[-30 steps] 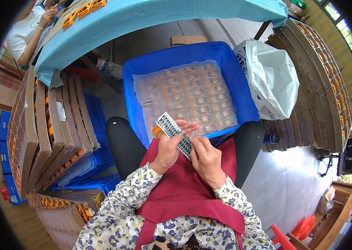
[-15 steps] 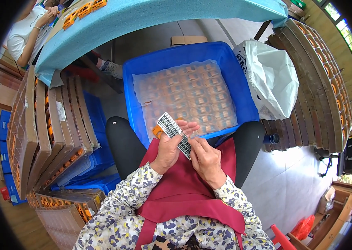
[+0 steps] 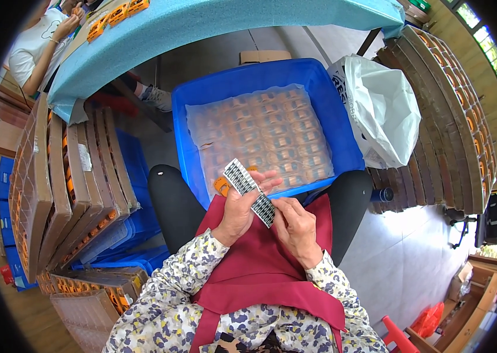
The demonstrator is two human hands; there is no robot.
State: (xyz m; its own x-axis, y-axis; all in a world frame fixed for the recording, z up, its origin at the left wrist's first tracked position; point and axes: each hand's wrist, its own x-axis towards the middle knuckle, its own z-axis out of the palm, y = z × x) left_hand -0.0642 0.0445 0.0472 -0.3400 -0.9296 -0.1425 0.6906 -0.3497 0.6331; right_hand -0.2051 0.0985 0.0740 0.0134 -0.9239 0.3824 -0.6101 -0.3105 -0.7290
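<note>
Over my lap, my left hand [image 3: 238,213] grips a narrow sheet of small black-and-white labels [image 3: 238,177], its thumb on top. Behind the sheet, an orange plastic piece [image 3: 221,186] shows by the left fingers, mostly hidden; it seems to be in the same hand. My right hand [image 3: 297,228] is closed in a pinch beside the sheet's lower right edge. What its fingertips hold, if anything, is too small to make out. Beyond my hands stands a blue bin [image 3: 192,170], where rows of orange pieces lie beneath a translucent sheet [image 3: 213,126].
A white plastic bag [image 3: 387,112] leans at the bin's right. Stacked brown trays [image 3: 439,126] of orange pieces rise behind it, and more tilted trays [image 3: 39,176] stand at left. A blue-covered table [image 3: 201,29] spans the far side, with a person [image 3: 39,50] seated at its left.
My right hand has shifted slightly right, off the label sheet's edge, so more of the sheet's lower end shows. My left hand holds almost the same place.
</note>
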